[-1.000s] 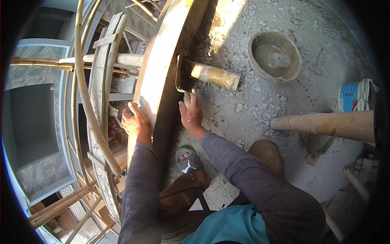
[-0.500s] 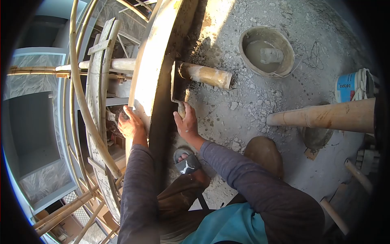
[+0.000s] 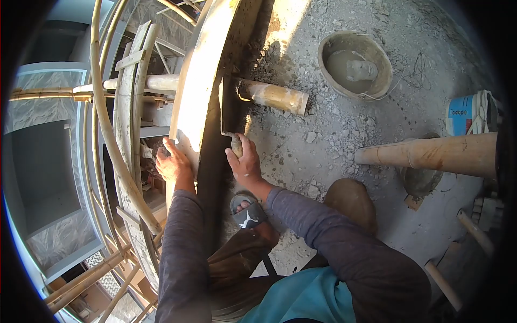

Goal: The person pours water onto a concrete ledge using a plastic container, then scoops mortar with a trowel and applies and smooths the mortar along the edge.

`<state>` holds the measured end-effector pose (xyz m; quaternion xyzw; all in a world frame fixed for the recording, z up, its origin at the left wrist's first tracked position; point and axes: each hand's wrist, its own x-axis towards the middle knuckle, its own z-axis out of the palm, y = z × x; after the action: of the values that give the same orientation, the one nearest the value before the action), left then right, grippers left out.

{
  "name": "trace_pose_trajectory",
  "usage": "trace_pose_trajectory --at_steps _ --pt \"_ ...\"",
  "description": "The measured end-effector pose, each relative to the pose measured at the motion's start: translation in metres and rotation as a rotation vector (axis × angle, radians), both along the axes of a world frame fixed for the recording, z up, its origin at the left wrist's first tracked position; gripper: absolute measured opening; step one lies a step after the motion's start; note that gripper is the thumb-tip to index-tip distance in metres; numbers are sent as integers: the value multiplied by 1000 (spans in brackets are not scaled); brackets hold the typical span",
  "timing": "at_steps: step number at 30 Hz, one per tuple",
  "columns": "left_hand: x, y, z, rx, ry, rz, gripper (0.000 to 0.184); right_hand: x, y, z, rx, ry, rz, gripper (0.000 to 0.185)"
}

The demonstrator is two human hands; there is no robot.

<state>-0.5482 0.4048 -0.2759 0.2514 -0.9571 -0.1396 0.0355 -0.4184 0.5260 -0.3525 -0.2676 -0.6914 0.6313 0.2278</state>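
Observation:
My right hand [image 3: 246,160] is closed round the handle of a trowel [image 3: 222,107]. The trowel's blade shows nearly edge-on, close against the shaded inner face of a low wall [image 3: 207,64]. On the wall's outer side, my left hand [image 3: 176,164] is curled over a thin wooden strip [image 3: 176,121] that runs along the edge. Its thumb side is uppermost, and the tips of some fingers are hidden. A bamboo pole stub [image 3: 277,97] sticks out from the wall just beyond the trowel.
A bucket [image 3: 327,70] holding grey liquid and a bottle-like object stands on the rubble-strewn floor. A thick bamboo post [image 3: 431,154] rises at right, near a blue-and-white pail [image 3: 459,116]. Beyond the wall stands bamboo scaffolding [image 3: 105,113]. My sandalled foot [image 3: 249,215] is beside the wall.
The trowel has shifted slightly left towards the wall, and its blade has turned from showing some face to nearly edge-on. My left hand has stayed in place.

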Motion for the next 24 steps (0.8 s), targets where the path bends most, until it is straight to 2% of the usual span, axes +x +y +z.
trace_pose_trajectory --at_steps 4,8,12,18,20,21,24 --pt "0 2 1 7 1 23 81 -51 39 4 -53 -155 55 53" --pt "0 2 0 1 13 19 80 -43 40 14 22 -51 69 54" --pt "0 2 2 13 2 10 80 -18 36 18 -30 48 58 51" --pt "1 3 2 8 0 14 81 -61 70 26 -72 -125 15 52" --pt "0 5 4 10 -9 27 82 -77 82 34 -79 -246 117 54" --pt "1 5 4 7 -19 36 82 -83 80 37 3 -248 76 56" --pt "0 3 2 2 -16 34 82 -89 71 50 -3 -224 98 59"
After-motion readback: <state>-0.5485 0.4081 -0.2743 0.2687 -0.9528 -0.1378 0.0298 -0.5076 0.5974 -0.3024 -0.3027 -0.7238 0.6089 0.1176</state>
